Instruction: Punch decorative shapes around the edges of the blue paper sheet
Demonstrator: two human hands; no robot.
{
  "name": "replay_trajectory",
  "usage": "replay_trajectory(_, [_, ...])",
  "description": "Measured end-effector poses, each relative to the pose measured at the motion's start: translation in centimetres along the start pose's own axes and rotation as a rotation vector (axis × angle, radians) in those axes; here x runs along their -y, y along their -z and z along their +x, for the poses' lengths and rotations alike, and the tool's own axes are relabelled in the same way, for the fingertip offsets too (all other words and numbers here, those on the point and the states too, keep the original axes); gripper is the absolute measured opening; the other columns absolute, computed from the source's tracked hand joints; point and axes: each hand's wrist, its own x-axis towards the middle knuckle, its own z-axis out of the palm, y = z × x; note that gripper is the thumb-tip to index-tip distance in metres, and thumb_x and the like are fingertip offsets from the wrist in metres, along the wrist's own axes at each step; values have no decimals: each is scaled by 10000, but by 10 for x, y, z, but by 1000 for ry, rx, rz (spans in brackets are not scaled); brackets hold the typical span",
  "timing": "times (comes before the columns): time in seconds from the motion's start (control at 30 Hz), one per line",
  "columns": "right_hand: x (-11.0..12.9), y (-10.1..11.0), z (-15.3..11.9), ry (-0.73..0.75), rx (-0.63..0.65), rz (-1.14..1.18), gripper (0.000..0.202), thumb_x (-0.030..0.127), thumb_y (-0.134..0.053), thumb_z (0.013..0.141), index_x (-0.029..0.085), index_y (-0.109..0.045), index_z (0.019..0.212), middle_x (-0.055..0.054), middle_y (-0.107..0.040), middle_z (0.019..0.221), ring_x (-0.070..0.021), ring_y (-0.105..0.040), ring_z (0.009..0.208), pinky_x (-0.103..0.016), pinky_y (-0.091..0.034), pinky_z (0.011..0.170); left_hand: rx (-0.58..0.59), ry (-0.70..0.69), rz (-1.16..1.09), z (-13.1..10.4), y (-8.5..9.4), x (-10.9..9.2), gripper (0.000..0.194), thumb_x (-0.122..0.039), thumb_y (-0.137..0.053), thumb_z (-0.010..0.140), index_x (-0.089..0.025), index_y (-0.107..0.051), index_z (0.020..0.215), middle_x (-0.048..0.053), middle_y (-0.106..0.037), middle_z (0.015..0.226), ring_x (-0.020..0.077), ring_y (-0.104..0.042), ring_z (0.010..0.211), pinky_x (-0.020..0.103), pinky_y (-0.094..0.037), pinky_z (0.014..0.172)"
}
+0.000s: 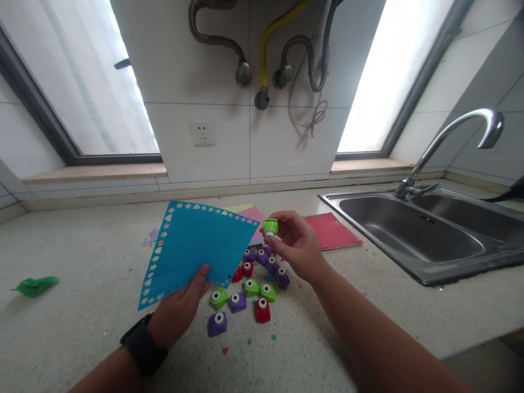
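Observation:
My left hand [186, 300] grips a blue sheet of paper [200, 240] by its lower edge, thumb on top and the other fingers hidden beneath. Cut-out hearts, stars and flowers line the sheet's borders. Just off the sheet's right corner, my right hand [297, 240] pinches a green craft punch [270, 226] between thumb and fingers. Below the hands lie several more punches on the counter: purple ones such as this purple punch [217, 324], green ones like this green punch [267, 293], and red ones like this red punch [262, 310].
A red sheet [333, 232] with punched edges lies on the counter [94, 245], left of the steel double sink [376, 224] and its tap [444, 134]. Behind the blue sheet is a pink sheet [250, 214]. Small paper cut-outs are scattered about; a crumpled green thing [36, 286] rests far left.

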Motion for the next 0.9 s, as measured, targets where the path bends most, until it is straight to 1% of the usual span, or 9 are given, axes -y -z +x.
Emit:
replay_trajectory(0.1, [2,0,-1,32,17,-4,330,239,-797,787,254,-594,1047,-19,-633,941,-167,-631,889,-352,-534,831,-20,-39,58,0,1,-2,467,-544,-617,807,-225,-753,1121,130,-783,988,390,-703,988,479,-510,952])
replay_trajectory(0.2, [2,0,-2,33,27,-20,336,270,-799,785,260,-587,1046,-22,-633,950,-177,-634,894,-364,-539,836,-34,-54,73,0,2,-6,500,-596,-618,794,-250,-750,1130,105,-792,934,383,-702,976,453,-524,922])
replay_trajectory(0.3, [2,0,-3,33,38,-15,350,280,-803,783,257,-586,1057,-27,-632,964,-181,-639,907,-374,-545,857,-26,-58,86,0,2,-7,499,-598,-600,804,-259,-750,1138,101,-794,937,378,-706,966,452,-522,925])
replay_trajectory(0.43, [1,1,-3,12,55,-13,347,271,-802,786,259,-594,1064,-26,-636,969,-183,-644,924,-383,-546,896,2,-74,108,-2,0,-2,475,-572,-570,830,-240,-763,1111,136,-786,981,384,-710,960,481,-500,958])
replay_trajectory(0.53, [2,0,-3,-12,62,-8,333,256,-798,786,256,-607,1059,-22,-641,958,-177,-643,918,-369,-546,888,23,-61,102,-3,-2,1,464,-533,-567,842,-212,-765,1113,161,-780,1003,396,-707,968,507,-486,974])
replay_trajectory(0.6, [2,-1,-2,-22,67,4,320,244,-797,784,253,-622,1052,-18,-637,950,-167,-638,901,-349,-548,855,29,-47,72,-4,-2,3,454,-521,-596,820,-220,-762,1116,150,-780,1001,397,-698,997,501,-488,975])
replay_trajectory(0.73, [0,-3,-2,-89,88,24,314,257,-806,774,257,-653,1049,-14,-639,950,-148,-621,828,-321,-551,754,43,1,-23,-3,0,1,409,-504,-654,771,-273,-763,1090,96,-786,1005,379,-668,1091,468,-483,1000])
replay_trajectory(0.83, [-3,-4,-3,-176,107,47,317,278,-814,767,250,-663,1044,-6,-648,916,-142,-619,786,-325,-551,733,48,53,-76,-1,2,-4,363,-490,-648,783,-279,-770,1051,76,-793,931,367,-681,1071,452,-496,984])
replay_trajectory(0.9, [-5,-5,-4,-245,121,80,295,297,-809,773,246,-663,1024,-1,-658,887,-145,-631,783,-320,-551,719,30,78,-108,0,3,-9,364,-493,-669,766,-268,-774,1033,77,-794,934,374,-681,1071,445,-497,984])
